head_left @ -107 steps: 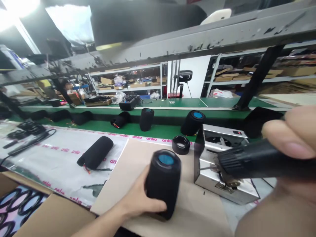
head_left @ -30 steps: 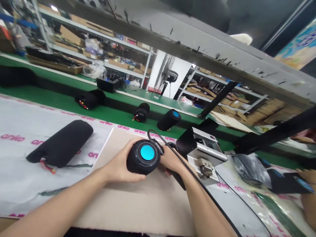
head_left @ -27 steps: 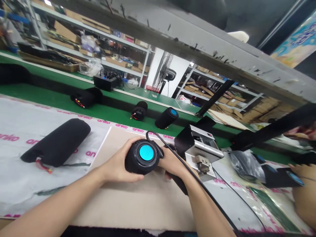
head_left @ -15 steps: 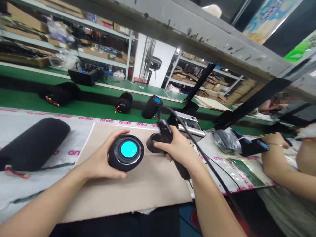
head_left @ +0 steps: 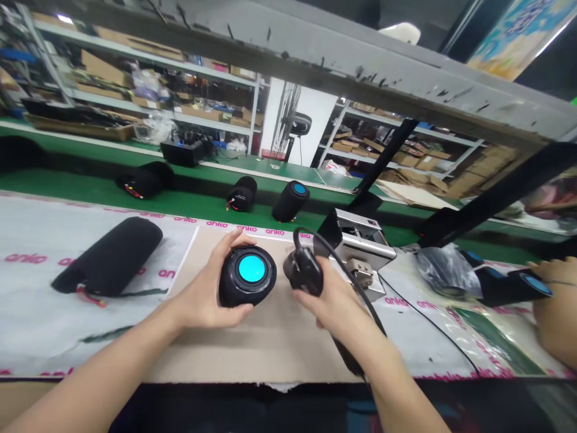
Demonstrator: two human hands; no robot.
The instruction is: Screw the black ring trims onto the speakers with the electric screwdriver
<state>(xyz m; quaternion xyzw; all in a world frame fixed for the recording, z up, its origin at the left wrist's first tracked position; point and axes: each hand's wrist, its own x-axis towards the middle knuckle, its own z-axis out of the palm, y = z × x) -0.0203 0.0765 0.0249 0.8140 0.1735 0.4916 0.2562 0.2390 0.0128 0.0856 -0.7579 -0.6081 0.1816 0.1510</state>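
My left hand [head_left: 211, 288] is wrapped round a black cylindrical speaker [head_left: 247, 276], whose round end with a blue disc faces up toward me. To its right, my right hand [head_left: 331, 294] grips a black corded tool [head_left: 309, 267] with a round head and a dark cable looping from its top. The tool is beside the speaker and does not touch it. Under both hands lies a beige board [head_left: 252, 355].
A longer black speaker [head_left: 119, 252] with red wires lies at left. Behind the board stand a small speaker [head_left: 291, 201] and a metal-cased machine [head_left: 365, 234]. At right are a plastic-wrapped item [head_left: 442, 270] and a co-worker's arm [head_left: 559, 307]. A grey beam [head_left: 315, 48] crosses overhead.
The view has shifted left, so the surroundings appear further right. The tool in my right hand has turned its end more toward me. Both hands keep their holds.
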